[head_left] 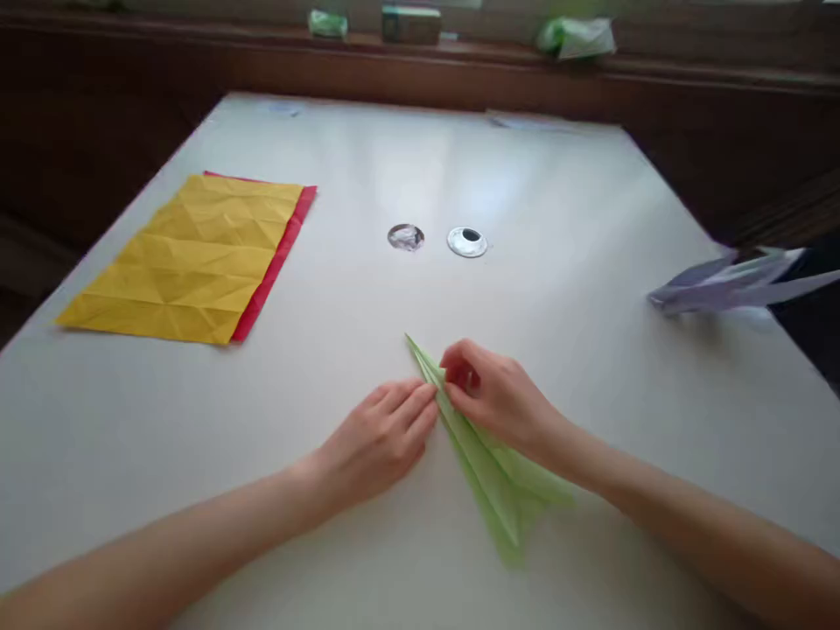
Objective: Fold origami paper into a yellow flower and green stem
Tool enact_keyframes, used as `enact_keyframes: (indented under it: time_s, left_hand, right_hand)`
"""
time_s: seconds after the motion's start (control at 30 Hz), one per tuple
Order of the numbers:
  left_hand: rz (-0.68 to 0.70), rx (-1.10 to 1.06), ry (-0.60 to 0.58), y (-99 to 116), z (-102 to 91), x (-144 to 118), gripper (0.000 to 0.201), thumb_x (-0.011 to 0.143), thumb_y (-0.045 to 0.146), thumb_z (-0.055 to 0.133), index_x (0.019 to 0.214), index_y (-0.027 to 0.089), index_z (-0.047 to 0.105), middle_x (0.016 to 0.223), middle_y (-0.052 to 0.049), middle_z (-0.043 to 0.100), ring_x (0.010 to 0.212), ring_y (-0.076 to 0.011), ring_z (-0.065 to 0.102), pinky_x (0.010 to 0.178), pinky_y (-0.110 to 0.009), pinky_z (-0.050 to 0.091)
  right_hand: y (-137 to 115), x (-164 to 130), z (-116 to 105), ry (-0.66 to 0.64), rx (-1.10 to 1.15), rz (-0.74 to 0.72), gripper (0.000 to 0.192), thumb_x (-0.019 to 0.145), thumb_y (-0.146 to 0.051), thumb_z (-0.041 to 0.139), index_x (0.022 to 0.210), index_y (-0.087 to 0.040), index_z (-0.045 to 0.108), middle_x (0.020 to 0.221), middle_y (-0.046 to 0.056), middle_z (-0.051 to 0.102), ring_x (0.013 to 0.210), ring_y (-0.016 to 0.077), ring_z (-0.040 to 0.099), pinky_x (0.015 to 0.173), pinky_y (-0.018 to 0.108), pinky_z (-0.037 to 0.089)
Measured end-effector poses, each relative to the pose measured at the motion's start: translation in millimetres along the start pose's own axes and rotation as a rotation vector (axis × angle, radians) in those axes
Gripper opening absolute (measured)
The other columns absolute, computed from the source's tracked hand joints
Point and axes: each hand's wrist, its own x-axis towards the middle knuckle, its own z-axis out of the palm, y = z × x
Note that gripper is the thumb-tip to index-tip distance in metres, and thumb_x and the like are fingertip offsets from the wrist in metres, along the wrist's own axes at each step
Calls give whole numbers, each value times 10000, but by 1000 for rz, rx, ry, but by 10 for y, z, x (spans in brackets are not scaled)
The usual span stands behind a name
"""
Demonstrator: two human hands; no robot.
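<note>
A light green sheet of origami paper [489,472], folded into a long narrow shape, lies slantwise on the white table. Its sharp tip points away to the upper left and its wider layers spread toward me. My left hand [390,429] rests beside it, fingers together, with the fingertips pressing the paper's left edge near the tip. From the other side, my right hand [495,389] has thumb and forefinger curled in a pinch at the right edge. The right hand and forearm cover part of the folds.
Creased yellow paper [180,262] lies over a red sheet [276,267] on the left. Two round table fittings, one a dull hole [406,237] and one a white-rimmed hole [467,242], sit mid-table. A pale purple folded paper [728,284] lies at the right edge. Small packages [411,24] stand on the ledge behind.
</note>
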Motion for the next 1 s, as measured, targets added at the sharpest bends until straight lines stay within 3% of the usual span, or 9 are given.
enact_keyframes:
  time_s: [0.3, 0.67, 0.87, 1.0]
  left_hand:
    - [7, -58, 30, -26, -5, -30, 306, 787, 99, 397, 1066, 82, 523, 1145, -109, 561, 1111, -227, 452, 907, -358, 392]
    - [-12, -160, 40, -45, -6, -32, 324, 788, 84, 381, 1092, 105, 491, 1153, -113, 554, 1113, -211, 456, 895, -355, 403]
    - [-292, -276, 189, -183, -9, -14, 169, 800, 150, 465, 943, 177, 551, 899, -45, 607, 852, -152, 523, 760, -299, 437]
    - [-348, -383, 146, -238, 21, 19, 87, 785, 250, 526, 809, 191, 586, 774, -23, 580, 749, -137, 505, 688, -275, 429]
  right_hand:
    - [5, 14, 89, 136, -103, -179, 112, 721, -79, 476, 761, -184, 473, 691, -9, 575, 611, 105, 511, 557, 215, 376]
    - [6, -9, 74, 129, -116, -241, 99, 757, -82, 475, 770, -179, 493, 705, 9, 582, 639, 118, 516, 582, 219, 378]
    - [62, 37, 74, 52, -42, -314, 110, 790, -89, 448, 758, -180, 499, 676, -1, 561, 615, 102, 491, 572, 209, 366]
    - [60, 44, 106, 53, -21, -332, 112, 783, -90, 448, 732, -176, 497, 637, -5, 525, 579, 95, 458, 543, 203, 354]
